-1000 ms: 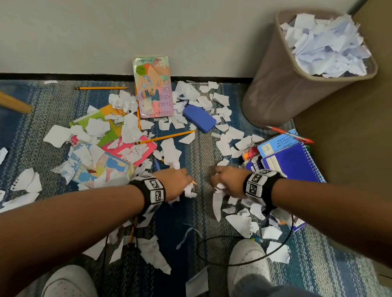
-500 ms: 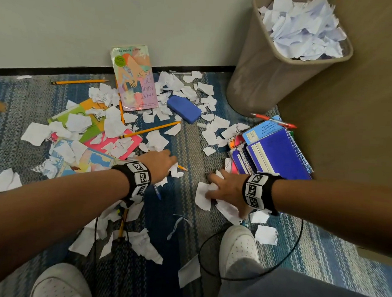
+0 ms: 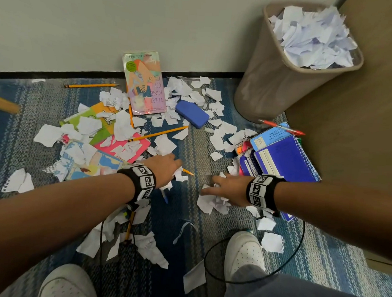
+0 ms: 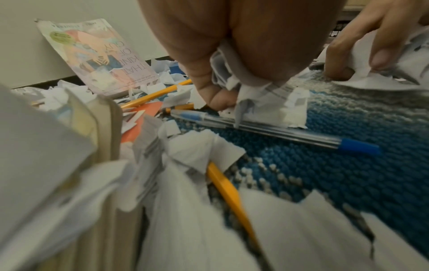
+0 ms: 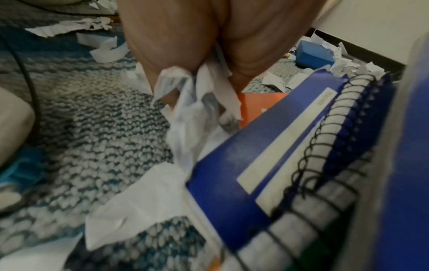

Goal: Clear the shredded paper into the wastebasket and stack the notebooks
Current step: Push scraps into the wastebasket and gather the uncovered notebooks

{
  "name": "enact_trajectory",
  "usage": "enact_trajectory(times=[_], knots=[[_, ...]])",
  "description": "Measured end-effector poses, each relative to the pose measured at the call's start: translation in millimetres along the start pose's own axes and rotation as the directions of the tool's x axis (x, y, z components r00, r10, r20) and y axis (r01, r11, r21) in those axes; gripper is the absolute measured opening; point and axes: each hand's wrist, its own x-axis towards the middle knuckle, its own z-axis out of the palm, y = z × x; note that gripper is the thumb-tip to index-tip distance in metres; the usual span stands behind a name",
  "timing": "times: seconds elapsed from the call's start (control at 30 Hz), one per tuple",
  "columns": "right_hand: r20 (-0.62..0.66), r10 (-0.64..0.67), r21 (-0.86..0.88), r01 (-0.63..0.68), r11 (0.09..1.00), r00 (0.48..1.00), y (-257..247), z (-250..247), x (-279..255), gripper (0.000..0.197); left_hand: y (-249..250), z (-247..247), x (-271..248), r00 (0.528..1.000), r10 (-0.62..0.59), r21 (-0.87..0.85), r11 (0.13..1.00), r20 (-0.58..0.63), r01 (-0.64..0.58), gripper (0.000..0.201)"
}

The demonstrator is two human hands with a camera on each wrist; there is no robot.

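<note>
White torn paper scraps [image 3: 166, 144] lie all over the striped blue rug. My left hand [image 3: 167, 167] sits low at mid-rug and its fingers curl round a bunch of scraps [image 4: 260, 95], just above a blue pen [image 4: 278, 130]. A little to the right, my right hand [image 3: 224, 190] grips a crumpled clump of scraps [image 3: 213, 203], also seen as scraps [image 5: 192, 99] under the palm. Blue spiral notebooks [image 3: 284, 159] lie stacked at the right beside that wrist. Colourful notebooks [image 3: 94, 144] lie scattered at the left under paper. The tan wastebasket [image 3: 272, 84] stands back right, heaped with paper.
A paperback [image 3: 146, 83] leans on the wall at the back. A blue eraser [image 3: 192, 114], yellow pencils [image 3: 157, 134] and a red pen [image 3: 281, 127] lie among the scraps. A brown cabinet side [image 3: 359, 133] closes the right. My white shoes [image 3: 244, 251] and a black cable [image 3: 286, 264] are near.
Both hands have kept raking scraps together on the rug. The left hand shifted slightly forward; the right hand drew its clump toward itself and bunched it up.
</note>
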Motion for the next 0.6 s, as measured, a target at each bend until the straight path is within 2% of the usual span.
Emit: enact_trajectory(times=[0.1, 0.27, 0.5, 0.6], knots=[[-0.023, -0.040, 0.028, 0.041, 0.999, 0.999, -3, -1, 4, 0.089, -1, 0, -2, 1.000, -0.006, 0.003, 1.000, 0.006, 0.006, 0.042], [-0.032, -0.073, -0.030, 0.072, 0.997, 0.997, -11, -12, 12, 0.081, 0, -4, -1, 1.000, -0.028, -0.036, 0.999, -0.009, 0.028, 0.037], [-0.081, -0.065, -0.090, 0.058, 0.994, 0.995, -19, -20, 24, 0.040, -2, -20, 3, 0.984, -0.139, -0.171, 0.978, -0.109, 0.119, 0.034], [-0.141, -0.036, 0.037, 0.041, 0.998, 0.989, -7, -37, 23, 0.026, -11, -36, 8, 0.966, -0.186, -0.240, 0.961, -0.180, 0.141, 0.033]])
